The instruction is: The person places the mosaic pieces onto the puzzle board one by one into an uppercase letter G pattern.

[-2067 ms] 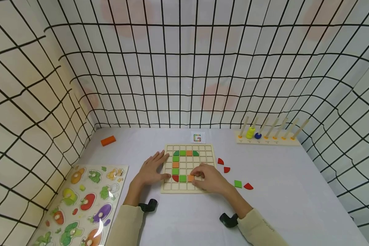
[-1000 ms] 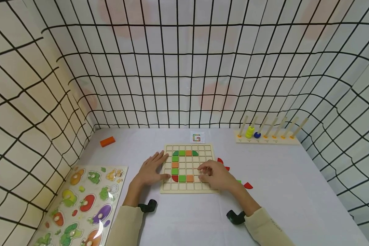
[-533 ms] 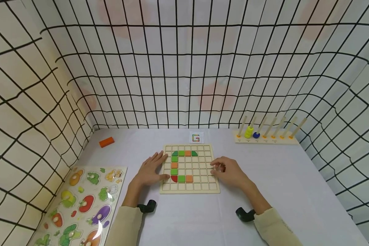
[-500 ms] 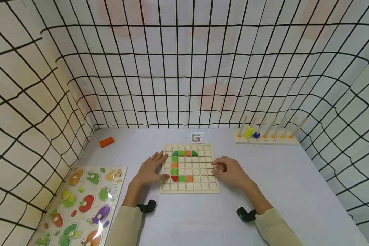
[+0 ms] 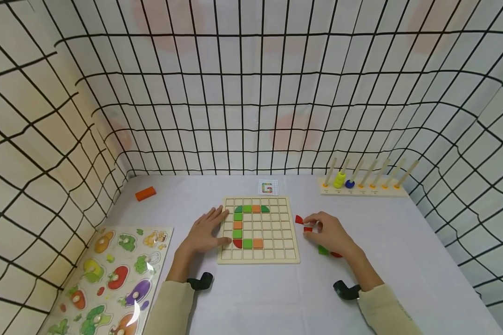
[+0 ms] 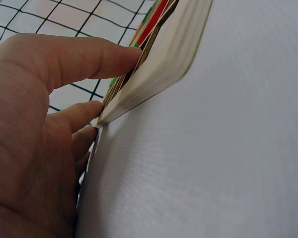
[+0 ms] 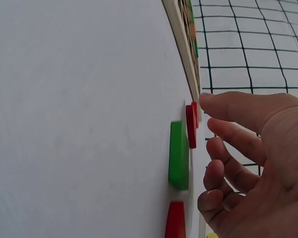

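The left hand (image 5: pixel 204 234) is lying flat, fingers straight, pressing the left edge of the grid board (image 5: pixel 258 257) on the counter (image 5: pixel 402 260); bare counter is lying beyond it. Right of the board, the right hand (image 5: pixel 331 235) is hovering with its grip loosely curled, fingertips touching a red piece (image 5: pixel 308 229), holding nothing. A green square (image 7: pixel 178 154) is lying just under the palm.
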Demonstrator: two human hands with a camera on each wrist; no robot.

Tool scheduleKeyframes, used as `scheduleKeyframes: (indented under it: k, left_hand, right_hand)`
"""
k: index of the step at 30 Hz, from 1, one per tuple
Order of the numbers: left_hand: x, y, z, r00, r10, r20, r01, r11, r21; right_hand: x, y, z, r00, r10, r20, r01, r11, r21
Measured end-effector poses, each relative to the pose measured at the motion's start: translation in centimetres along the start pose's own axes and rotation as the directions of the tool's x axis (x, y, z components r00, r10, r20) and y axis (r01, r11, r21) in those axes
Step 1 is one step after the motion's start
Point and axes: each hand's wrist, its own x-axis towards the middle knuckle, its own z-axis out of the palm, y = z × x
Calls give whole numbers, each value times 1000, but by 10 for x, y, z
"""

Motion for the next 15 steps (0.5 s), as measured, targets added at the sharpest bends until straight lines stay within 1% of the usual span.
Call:
scheduleKeyframes:
  k: [6, 15]
  left_hand:
    - [1, -1, 1, 1000, -3, -2, 3, 1000, -2]
    - [0, 1, -1, 1000, -5, 0, 5, 1000, -9]
  right_hand:
    - [-1, 11, -4, 998, 45, 47, -44, 999, -31]
    - [2, 13, -2, 997, 49, 54, -47, 998, -38]
